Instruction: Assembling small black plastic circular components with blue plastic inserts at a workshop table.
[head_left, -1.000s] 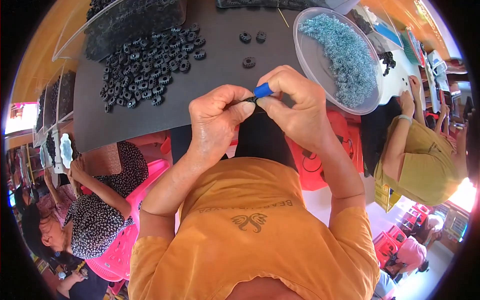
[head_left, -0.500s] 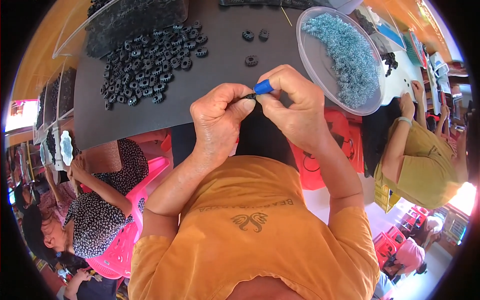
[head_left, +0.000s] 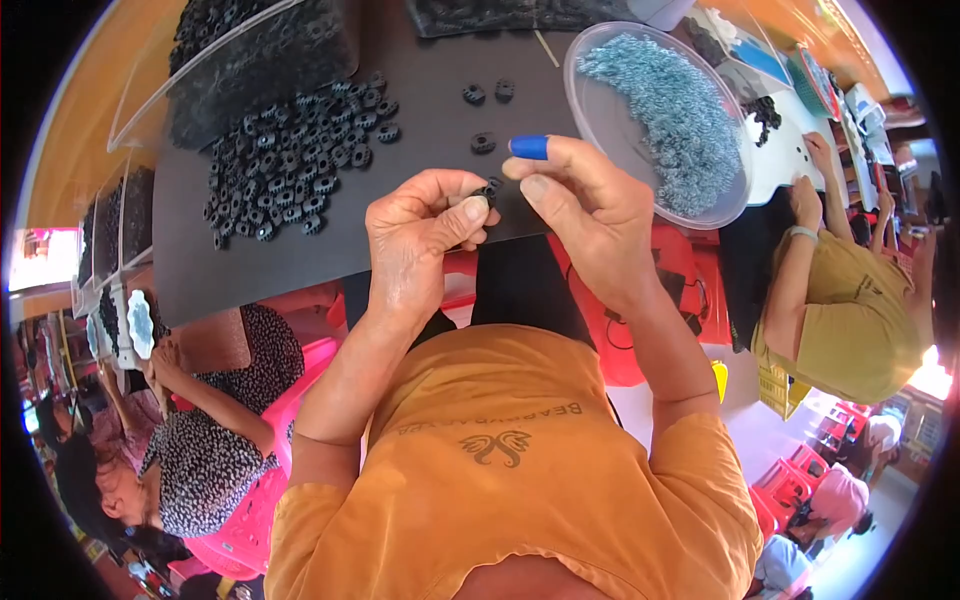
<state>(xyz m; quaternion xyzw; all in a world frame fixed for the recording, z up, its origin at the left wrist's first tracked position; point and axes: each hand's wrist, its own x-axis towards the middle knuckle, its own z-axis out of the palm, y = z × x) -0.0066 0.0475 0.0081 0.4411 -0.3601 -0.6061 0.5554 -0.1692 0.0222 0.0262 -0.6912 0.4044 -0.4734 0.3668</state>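
My left hand (head_left: 422,232) pinches a small black toothed plastic piece (head_left: 488,191) between thumb and fingers, just above the table's near edge. To its right, my right hand (head_left: 598,208) is held with thumb and index finger apart, and nothing shows between them. A blue finger sleeve (head_left: 530,148) covers the tip of its index finger. Beyond the hands, a few loose black pieces (head_left: 483,142) lie singly. A larger pile of the same black pieces (head_left: 290,165) spreads to the left. At the right stands a round clear tray (head_left: 600,120) with a heap of tiny bluish, spring-like pieces (head_left: 690,125).
A clear bin (head_left: 270,75) of black pieces stands at the back left of the dark table (head_left: 260,275). A black bag (head_left: 520,15) lies at the far edge. Co-workers sit at left (head_left: 210,470) and right (head_left: 850,300). A red stool (head_left: 610,340) stands below the table's right side.
My right hand has drawn away from the black piece and its fingers have spread. The left hand keeps the piece and has shifted slightly left. The whole view has shifted a little.
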